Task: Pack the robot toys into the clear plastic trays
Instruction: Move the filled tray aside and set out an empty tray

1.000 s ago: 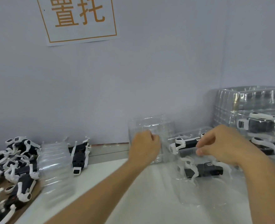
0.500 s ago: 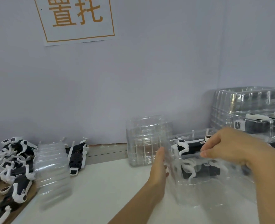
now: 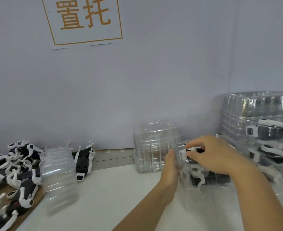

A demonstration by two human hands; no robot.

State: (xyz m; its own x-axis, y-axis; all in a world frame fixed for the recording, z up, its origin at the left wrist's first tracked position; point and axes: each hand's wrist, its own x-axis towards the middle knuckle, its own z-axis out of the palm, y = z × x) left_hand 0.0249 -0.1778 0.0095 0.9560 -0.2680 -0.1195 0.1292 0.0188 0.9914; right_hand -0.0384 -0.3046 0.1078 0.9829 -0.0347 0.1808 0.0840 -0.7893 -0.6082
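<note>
The clear plastic tray [image 3: 204,185] in front of the person serves as the landmark. The right hand [image 3: 215,157] reaches over its top, thumb and forefinger pinching the white end of a black-and-white robot toy [image 3: 189,151] at the tray's upper left corner. A second robot toy [image 3: 209,178] lies inside the tray, lower down, seen through the wall. The left hand [image 3: 169,170] stands edge-on against the tray's left wall, fingers straight and pressed together, touching the plastic.

Just behind and left of the tray stands a stack of empty clear trays [image 3: 155,145], against the grey wall [image 3: 154,80]. To the tray's right, packed trays [image 3: 262,135] holding more toys are piled up, with an empty one on top. Well to the left of the tray another stack of clear trays [image 3: 59,174] lies tilted on the white table [image 3: 112,197], and beyond it a heap of loose robot toys [image 3: 12,172] spreads toward the table's edge. Above, left of the tray, a paper sign [image 3: 85,20] with 2 orange characters hangs on the wall.
</note>
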